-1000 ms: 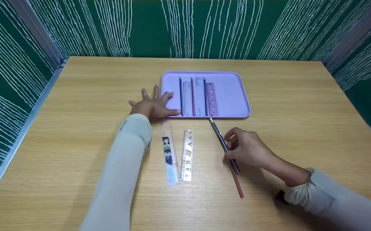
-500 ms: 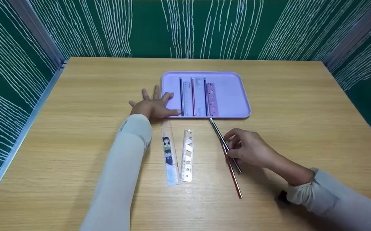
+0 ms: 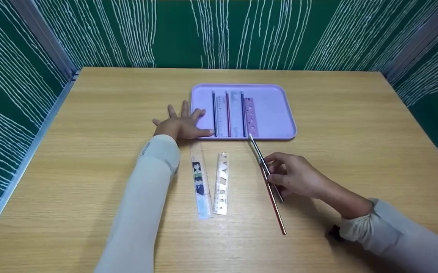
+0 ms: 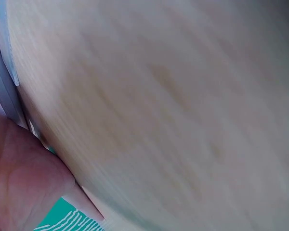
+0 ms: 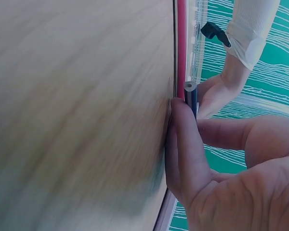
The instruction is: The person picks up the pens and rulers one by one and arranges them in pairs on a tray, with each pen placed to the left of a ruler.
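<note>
My right hand [image 3: 294,176] pinches a dark pencil [image 3: 256,148] between thumb and fingers. The pencil's pale tip overlaps the near rim of the purple tray [image 3: 275,113]. Alongside it on the table lies a red pencil [image 3: 277,212], partly hidden by the dark one. In the right wrist view the dark pencil [image 5: 190,96] shows its end above the fingertips, and the red pencil [image 5: 181,43] runs beside it. My left hand [image 3: 181,127] rests with spread fingers at the tray's left edge, thumb reaching over the near left corner.
Inside the tray stand in a row several pencils and rulers, the rightmost a pink ruler [image 3: 251,117]. On the table in front lie a clear ruler with cartoon figures [image 3: 199,189] and a ruler with cut-out shapes [image 3: 221,185]. A green wall [image 3: 177,34] backs the table.
The dark pencil has shifted slightly forward in my right hand's pinch, its tip now over the tray's rim. The red pencil has swung a little left. My left hand stays put.
</note>
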`<state>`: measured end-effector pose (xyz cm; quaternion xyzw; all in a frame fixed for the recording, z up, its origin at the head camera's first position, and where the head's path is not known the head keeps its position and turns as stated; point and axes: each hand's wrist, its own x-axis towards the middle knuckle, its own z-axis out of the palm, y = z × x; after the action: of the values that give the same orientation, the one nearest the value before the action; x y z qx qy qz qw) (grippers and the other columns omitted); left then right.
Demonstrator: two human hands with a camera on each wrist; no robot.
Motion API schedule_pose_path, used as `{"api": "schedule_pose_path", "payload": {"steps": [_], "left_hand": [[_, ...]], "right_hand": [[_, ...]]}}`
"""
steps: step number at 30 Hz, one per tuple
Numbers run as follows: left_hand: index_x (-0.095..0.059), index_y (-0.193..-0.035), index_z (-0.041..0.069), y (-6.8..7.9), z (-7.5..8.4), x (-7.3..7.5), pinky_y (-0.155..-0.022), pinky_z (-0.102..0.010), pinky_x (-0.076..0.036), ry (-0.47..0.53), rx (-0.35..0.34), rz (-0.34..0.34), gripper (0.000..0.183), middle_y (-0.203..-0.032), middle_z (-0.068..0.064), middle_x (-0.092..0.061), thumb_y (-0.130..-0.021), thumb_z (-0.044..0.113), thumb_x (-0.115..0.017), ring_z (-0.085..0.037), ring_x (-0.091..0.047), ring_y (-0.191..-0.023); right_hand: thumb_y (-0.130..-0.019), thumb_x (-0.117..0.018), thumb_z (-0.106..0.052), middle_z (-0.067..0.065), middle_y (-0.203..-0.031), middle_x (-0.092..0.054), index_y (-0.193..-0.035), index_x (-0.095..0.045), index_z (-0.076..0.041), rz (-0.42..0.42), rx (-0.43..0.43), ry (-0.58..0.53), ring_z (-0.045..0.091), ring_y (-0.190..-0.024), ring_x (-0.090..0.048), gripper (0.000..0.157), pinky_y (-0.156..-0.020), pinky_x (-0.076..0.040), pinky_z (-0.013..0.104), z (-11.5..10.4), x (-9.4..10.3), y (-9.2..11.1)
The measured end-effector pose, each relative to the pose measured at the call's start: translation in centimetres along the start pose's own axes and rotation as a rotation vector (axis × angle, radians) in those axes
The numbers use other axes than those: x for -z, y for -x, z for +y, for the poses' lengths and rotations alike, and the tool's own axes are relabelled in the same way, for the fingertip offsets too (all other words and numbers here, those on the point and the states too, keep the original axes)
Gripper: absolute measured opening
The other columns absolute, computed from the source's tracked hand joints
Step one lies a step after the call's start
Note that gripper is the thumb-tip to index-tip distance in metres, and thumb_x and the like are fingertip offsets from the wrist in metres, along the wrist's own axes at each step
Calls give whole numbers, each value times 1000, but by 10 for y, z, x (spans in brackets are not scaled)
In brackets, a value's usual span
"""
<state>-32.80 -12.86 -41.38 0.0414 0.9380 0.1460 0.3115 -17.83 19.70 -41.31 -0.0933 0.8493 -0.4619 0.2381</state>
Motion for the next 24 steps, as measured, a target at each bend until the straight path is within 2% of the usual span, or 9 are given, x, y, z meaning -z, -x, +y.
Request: {"api": "schedule_pose_path", "payload": {"steps": [7, 14, 24], "left_hand": [[3, -160, 52, -1, 0, 0, -102, -89, 12, -2, 4, -3, 104, -166, 0, 36, -79, 88, -52, -48, 35, -147], [3, -160, 53, 0, 1, 0, -101, -90, 13, -4, 1, -14, 103, -166, 1, 36, -79, 88, -50, -47, 37, -147], [2, -160, 52, 1, 2, 0, -101, -89, 13, -6, -3, -10, 103, -166, 1, 36, -80, 88, -51, -48, 36, -147]], "right_hand": [[-100, -61, -1, 20, -113, -58, -138, -51, -3, -33, -9, -66, 26, -76, -72, 40, -65, -64, 47, 2, 0, -3], [-100, -57, 0, 19, -109, -55, -138, -47, 0, -51, -6, -148, 27, -77, -70, 40, -67, -64, 51, 3, 2, -7], [-100, -56, 0, 16, -110, -53, -140, -43, 0, -54, -47, -229, 28, -79, -70, 42, -72, -63, 53, 3, 7, -17]]}}
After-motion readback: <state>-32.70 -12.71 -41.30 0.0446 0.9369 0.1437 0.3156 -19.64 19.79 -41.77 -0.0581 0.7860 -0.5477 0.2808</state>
